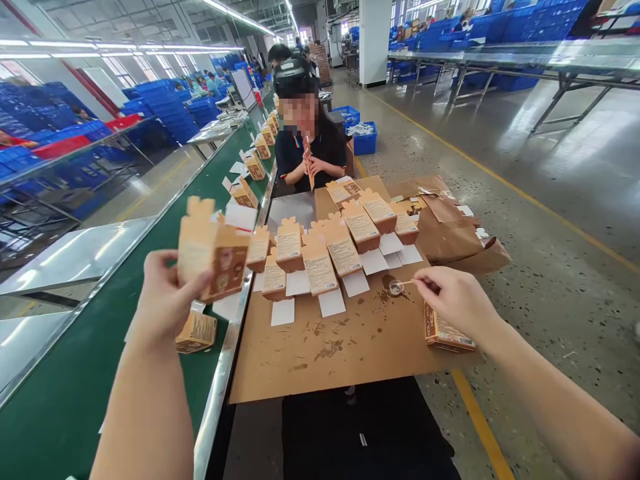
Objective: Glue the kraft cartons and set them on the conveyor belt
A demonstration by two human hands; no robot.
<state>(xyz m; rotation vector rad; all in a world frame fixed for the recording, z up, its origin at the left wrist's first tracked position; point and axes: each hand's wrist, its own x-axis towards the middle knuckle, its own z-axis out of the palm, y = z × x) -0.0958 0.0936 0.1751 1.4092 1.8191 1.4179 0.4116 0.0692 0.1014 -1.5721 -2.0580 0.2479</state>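
Note:
My left hand [167, 293] is closed around a small brown printed carton [227, 267], raised over the green conveyor belt, its top flaps standing up and slightly blurred. In my right hand [453, 297] a thin stick [409, 283] is pinched; its tip reaches a small round dish [395, 287] on the stained cardboard sheet [350, 353]. Just below that hand lies another printed carton [447, 332], partly covered by it. Several open cartons [320, 263] with white flaps stand grouped on the cardboard beyond. Under my left hand, one carton [197, 331] rests on the belt.
The green conveyor belt [145, 267] runs along the left with a metal rail and a row of cartons farther up. Across the table sits a person [310, 153] holding a flat carton piece. Brown wrapping paper [450, 233] lies at the right; blue crates [364, 138] stand behind.

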